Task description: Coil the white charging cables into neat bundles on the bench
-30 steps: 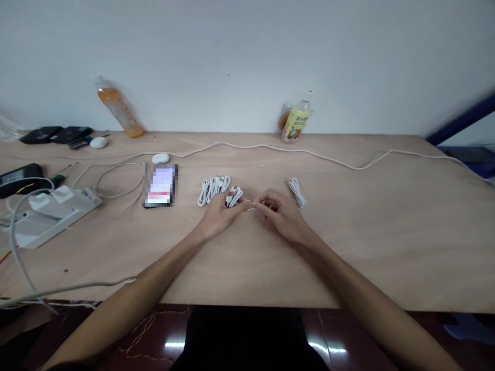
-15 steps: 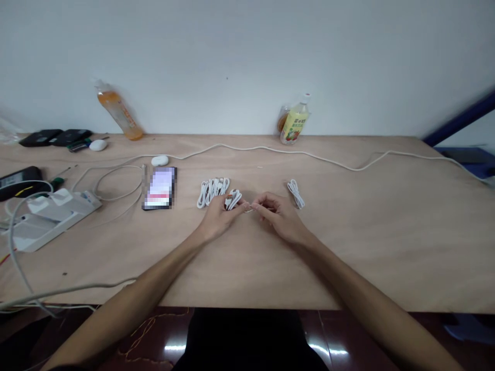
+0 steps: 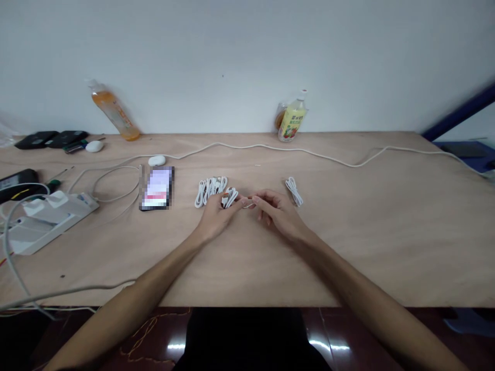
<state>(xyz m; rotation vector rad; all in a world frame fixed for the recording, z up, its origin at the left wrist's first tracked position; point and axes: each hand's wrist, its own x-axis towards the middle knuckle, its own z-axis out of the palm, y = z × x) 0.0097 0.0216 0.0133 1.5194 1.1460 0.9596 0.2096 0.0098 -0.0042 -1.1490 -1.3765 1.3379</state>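
Your left hand (image 3: 217,215) is partly closed, with 1 coiled cable (image 3: 230,197) held between the thumb and fingers, and its fingertips reach a thin strand (image 3: 248,204). Your right hand (image 3: 281,212) pinches the other end of that strand between thumb and forefinger, its remaining fingers loosely curled. The strand spans the small gap between your 2 hands, low over the table (image 3: 247,268).

Just beyond your left hand lies a row of coils (image 3: 211,191), side by side; the count is too unclear to tell. Just beyond your right hand, slightly to its right, lies 1 loose coil (image 3: 294,191).

Further left of your left hand is a phone (image 3: 157,189), its screen lit and blurred out, with a white case (image 3: 157,161) behind it. Well left is the power strip (image 3: 58,226). A long cord (image 3: 270,148) crosses the table beyond both hands, and past it stand an orange bottle (image 3: 116,114) and a yellow bottle (image 3: 293,122), both tilted.
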